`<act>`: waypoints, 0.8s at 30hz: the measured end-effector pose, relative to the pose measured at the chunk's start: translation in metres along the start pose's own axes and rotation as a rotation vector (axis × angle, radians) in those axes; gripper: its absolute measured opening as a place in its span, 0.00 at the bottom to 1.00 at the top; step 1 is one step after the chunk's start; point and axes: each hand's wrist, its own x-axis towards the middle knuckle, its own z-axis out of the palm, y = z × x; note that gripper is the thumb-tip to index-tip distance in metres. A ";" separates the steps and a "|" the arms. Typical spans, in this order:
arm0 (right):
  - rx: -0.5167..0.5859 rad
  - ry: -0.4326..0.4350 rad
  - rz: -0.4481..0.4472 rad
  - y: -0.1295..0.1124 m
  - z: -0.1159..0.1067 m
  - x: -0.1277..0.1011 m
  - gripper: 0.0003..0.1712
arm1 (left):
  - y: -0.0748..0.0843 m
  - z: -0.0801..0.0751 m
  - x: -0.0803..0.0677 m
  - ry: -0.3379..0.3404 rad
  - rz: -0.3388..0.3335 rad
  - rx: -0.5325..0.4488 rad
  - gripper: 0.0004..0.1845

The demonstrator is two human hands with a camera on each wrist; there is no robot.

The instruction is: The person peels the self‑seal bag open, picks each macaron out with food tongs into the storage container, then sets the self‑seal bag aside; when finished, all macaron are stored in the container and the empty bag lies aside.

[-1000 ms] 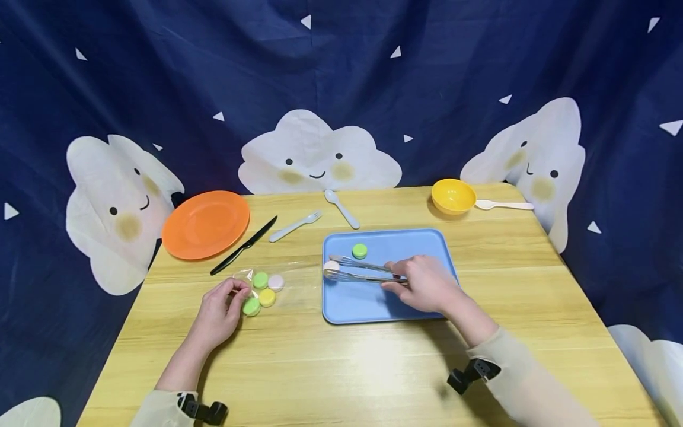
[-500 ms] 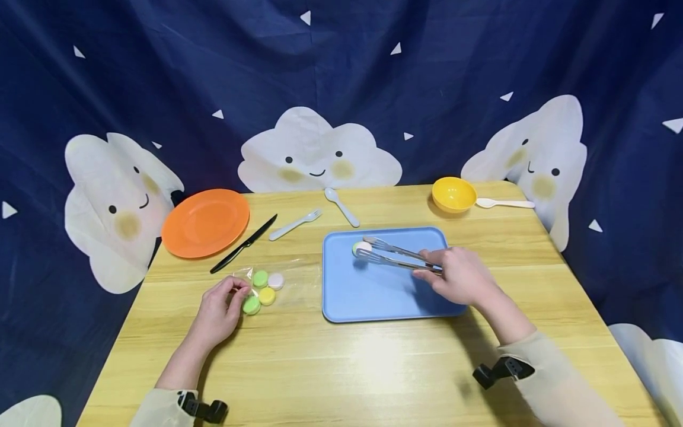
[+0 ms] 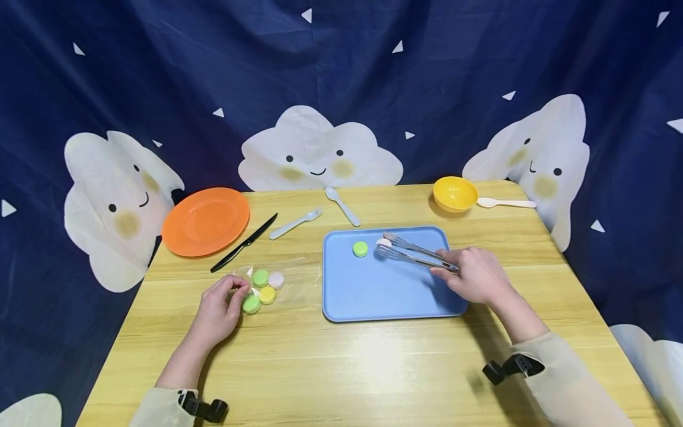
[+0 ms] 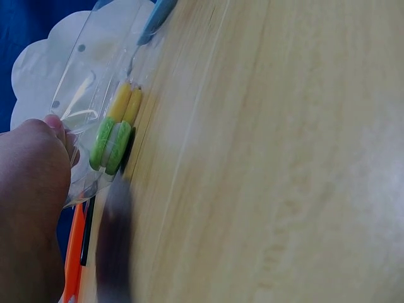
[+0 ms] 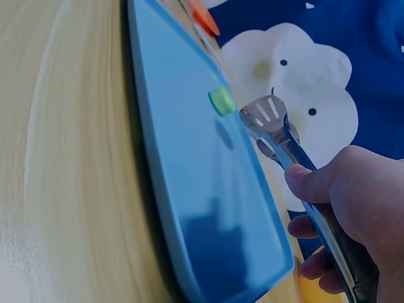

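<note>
Orange plate point(image 3: 206, 222), black knife point(image 3: 244, 242), pale fork point(image 3: 296, 224), yellow bowl point(image 3: 455, 194) (white spoon point(image 3: 509, 203) beside it)

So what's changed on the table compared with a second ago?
The right hand has moved right and slightly away, its tongs carrying the white macaron from the left edge of the tray to the right of the green macaron. Nothing was newly gripped or let go. The left hand still pinches the bag; tray and green macaron stayed put.
</note>
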 end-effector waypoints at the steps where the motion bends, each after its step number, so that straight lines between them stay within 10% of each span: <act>1: -0.004 -0.001 0.005 0.001 0.001 0.000 0.22 | 0.000 0.000 0.000 0.000 0.001 -0.002 0.10; 24: 0.000 -0.042 0.053 0.004 0.013 0.004 0.26 | -0.001 0.001 0.000 0.006 0.006 0.006 0.10</act>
